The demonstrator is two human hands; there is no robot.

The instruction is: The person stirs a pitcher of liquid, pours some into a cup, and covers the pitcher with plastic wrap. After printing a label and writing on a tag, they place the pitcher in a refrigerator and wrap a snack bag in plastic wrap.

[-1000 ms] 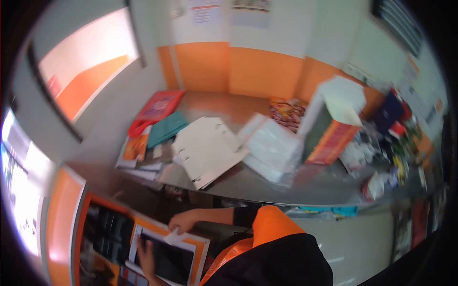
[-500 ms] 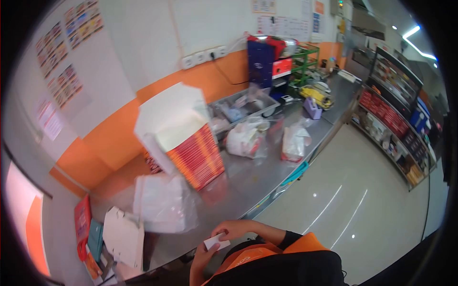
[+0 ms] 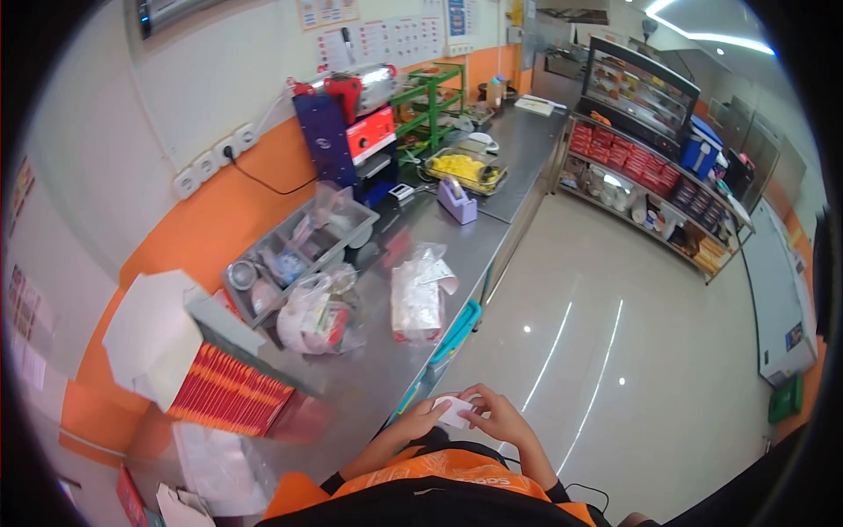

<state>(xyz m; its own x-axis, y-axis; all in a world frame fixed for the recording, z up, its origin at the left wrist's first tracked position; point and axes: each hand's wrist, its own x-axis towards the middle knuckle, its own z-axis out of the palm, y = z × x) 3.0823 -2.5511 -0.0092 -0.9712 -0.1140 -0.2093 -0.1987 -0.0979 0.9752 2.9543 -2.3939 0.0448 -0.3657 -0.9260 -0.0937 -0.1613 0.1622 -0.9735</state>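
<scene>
Between my two hands, in front of my orange apron, is a small white slip of paper [image 3: 454,411]. My left hand [image 3: 422,420] pinches it by its left side, thumb on top. The fingers of my right hand [image 3: 493,416] are closed on its right edge. Past my hands on the steel counter [image 3: 369,378] stand a tied plastic bag [image 3: 309,318] and a second plastic bag [image 3: 418,299] with a white slip on its front. A turquoise-handled item [image 3: 457,332] sits at the counter's edge nearest my hands.
Left on the counter is an open white box [image 3: 154,338] beside a stack of red-orange packets [image 3: 230,391], with white plastic bags [image 3: 219,465] nearer. Behind are a grey divided bin [image 3: 299,250], a lilac tape dispenser [image 3: 457,202] and a green rack [image 3: 435,101]. Stocked shelves [image 3: 641,167] stand across the floor.
My view has swung right, bringing the display case and freezer further in. My hands have come round with the paper still between them, and the right hand's fingers have shifted on its edge.
</scene>
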